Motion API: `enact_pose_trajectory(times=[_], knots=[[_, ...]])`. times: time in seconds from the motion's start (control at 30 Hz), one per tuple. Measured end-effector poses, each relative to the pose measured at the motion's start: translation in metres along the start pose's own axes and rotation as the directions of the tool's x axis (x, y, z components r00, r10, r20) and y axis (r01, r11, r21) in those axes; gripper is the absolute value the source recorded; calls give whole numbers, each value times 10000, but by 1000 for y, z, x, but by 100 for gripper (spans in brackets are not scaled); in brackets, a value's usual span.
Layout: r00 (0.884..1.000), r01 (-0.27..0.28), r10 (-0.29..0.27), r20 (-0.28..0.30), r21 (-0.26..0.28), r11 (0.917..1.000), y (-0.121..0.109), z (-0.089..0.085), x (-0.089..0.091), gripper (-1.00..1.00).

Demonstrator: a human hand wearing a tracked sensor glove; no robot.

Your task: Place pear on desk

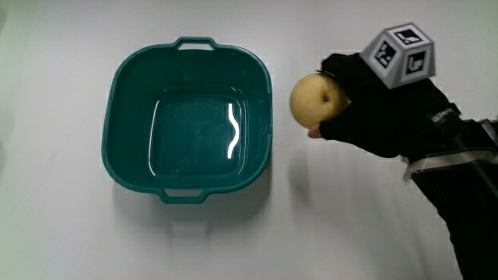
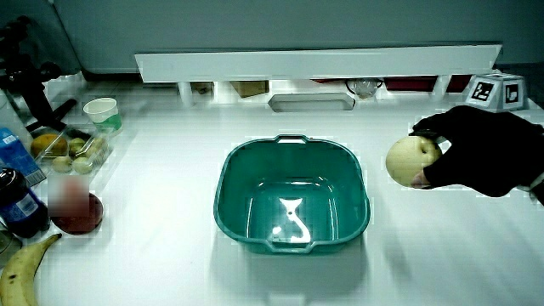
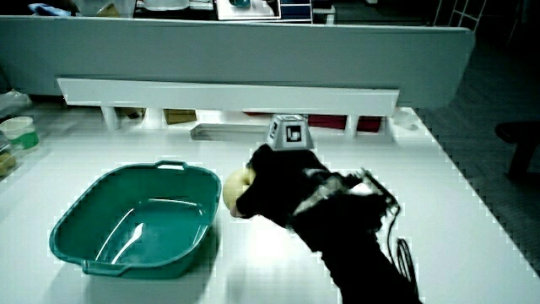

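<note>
Fingers of the hands (image 1: 373,109) curl around the pear (image 1: 317,101) beside the basin (image 1: 124,93).

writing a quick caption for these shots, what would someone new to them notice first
The big teal basin in the middle of the white table draws the eye first; it holds nothing. Next comes the black-gloved hand beside the basin, with a patterned cube on its back, gripping a yellow pear above the table. In a side view, a banana and a paper cup sit off at the table's edge.
</note>
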Motion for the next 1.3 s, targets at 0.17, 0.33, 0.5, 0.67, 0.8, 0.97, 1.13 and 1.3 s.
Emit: enact_pose_trajectory(times=[0.17, 0.33, 0.5, 0.67, 0.8, 0.97, 1.13, 1.3], knots=[[9980, 627, -631, -78, -437, 9971, 6, -19, 28, 0], [9928, 1179, -1191, -120, -739, 9903, 12, -38, 53, 0], [9894, 1432, -1447, -106, -861, 9859, 15, -52, 63, 0], [9859, 1659, -1673, -45, -1035, 9807, 19, -61, 70, 0], [9834, 1802, -1817, -6, -1257, 9756, 22, -69, 75, 0], [9800, 1966, -1988, -75, -1163, 9736, 23, -73, 81, 0], [9810, 1693, -1809, -701, -1457, 9747, 20, -73, 82, 0], [9811, 1569, -1746, -832, -1849, 9701, 21, -81, 84, -33]])
